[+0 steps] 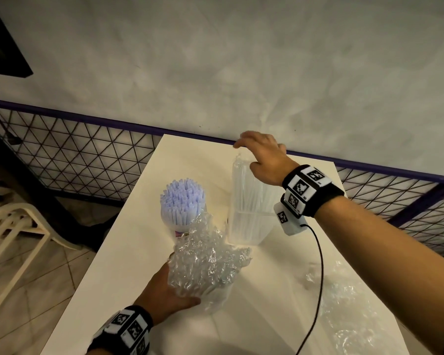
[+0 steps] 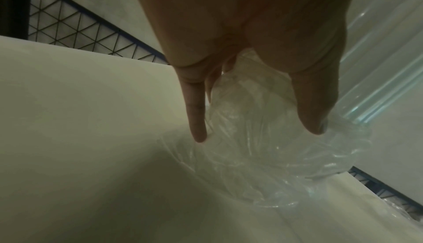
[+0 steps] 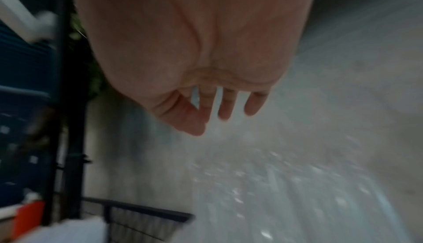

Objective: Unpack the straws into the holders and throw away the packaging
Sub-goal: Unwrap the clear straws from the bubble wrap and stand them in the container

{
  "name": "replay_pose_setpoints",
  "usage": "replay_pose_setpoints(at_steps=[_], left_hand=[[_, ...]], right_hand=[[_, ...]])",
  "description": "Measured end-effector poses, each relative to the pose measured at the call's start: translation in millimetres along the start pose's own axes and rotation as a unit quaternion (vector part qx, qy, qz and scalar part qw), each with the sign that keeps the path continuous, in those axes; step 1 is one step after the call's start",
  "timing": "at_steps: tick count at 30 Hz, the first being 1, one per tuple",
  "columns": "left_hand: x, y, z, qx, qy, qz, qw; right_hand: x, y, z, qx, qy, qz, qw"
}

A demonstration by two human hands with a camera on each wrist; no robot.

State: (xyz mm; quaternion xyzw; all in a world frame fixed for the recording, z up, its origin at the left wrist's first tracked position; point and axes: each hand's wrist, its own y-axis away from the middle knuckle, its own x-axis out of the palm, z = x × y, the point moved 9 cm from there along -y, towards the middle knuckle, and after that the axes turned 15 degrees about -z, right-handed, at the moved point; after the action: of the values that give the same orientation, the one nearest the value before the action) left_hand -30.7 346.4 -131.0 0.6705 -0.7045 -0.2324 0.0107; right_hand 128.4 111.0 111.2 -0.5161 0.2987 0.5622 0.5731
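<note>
— Two bundles of straws stand on the surface (image 1: pixel 128 252): lilac straws (image 1: pixel 182 201) in one holder, clear straws (image 1: pixel 249 198) in the clear holder (image 1: pixel 244 230).

— Why the hands so?

— Left hand (image 1: pixel 164 294) grips the crumpled wrapper (image 1: pixel 205 257), likely for binning. Right hand (image 1: pixel 263 157) hovers over the clear straws, fingers loose, holding nothing.

— Any writing?

— None readable.
</note>
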Motion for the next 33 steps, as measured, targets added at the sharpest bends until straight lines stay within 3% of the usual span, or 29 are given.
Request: replay_pose_setpoints(at_steps=[2,7,10,19,24,33], left_hand=[[0,0,-1,0.011,-0.012,0.004,1.0],[1,1,-5,0.016,-0.029,0.008,0.999],[0,1,-4,0.022,-0.053,0.008,0.998],[3,4,-13,0.063,-0.073,0.019,0.995],[1,1,-6,0.057,-0.087,0.013,0.995],[2,1,-5,0.055,-0.08,0.006,0.995]], right_hand=[[-3,20,31,-0.054,-0.086,0.038,0.994],[42,97,74,-0.09,-0.149,0.267,0.948],[62,107,77,-0.105,-0.178,0.245,0.947],[93,115,54,-0.029,-0.266,0.206,0.941],[75,106,52,-0.037,-0.234,0.153,0.959],[66,107,52,-0.021,-0.242,0.143,0.96]])
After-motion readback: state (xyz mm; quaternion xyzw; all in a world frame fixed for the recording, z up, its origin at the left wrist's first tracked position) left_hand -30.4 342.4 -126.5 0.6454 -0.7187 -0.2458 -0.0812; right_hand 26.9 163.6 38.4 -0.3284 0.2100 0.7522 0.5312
